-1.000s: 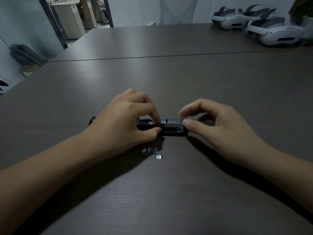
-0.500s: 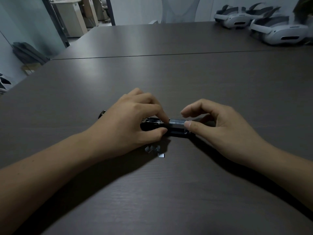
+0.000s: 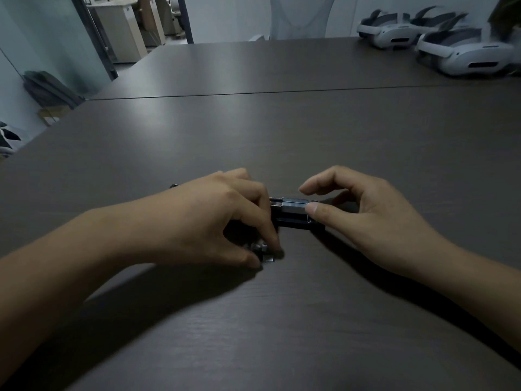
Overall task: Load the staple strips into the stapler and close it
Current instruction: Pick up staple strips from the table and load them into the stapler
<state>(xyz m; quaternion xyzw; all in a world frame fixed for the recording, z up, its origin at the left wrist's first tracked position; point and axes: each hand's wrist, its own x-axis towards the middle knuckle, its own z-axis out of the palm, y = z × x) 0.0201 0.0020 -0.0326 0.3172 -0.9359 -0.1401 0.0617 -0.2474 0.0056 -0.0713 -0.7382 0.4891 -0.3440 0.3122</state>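
Note:
A small black stapler [image 3: 293, 214] lies flat on the dark table [image 3: 282, 136], its top open and the metal channel showing. My right hand [image 3: 369, 218] holds its right end, thumb against the near side and fingers curled behind and over it. My left hand [image 3: 208, 221] covers the stapler's left part. Its index finger and thumb reach down to the near side and pinch at the short silver staple strips [image 3: 265, 253] lying on the table just in front of the stapler. Most of the strips are hidden by the fingers.
White headsets [image 3: 462, 55] stand at the far right of the table. A seam [image 3: 253, 93] crosses the tabletop further back. The table's left edge runs diagonally beside a glass wall [image 3: 42, 38].
My left hand has left the top of the stapler and dropped toward me onto the loose staple strips. My right hand keeps its hold on the right end.

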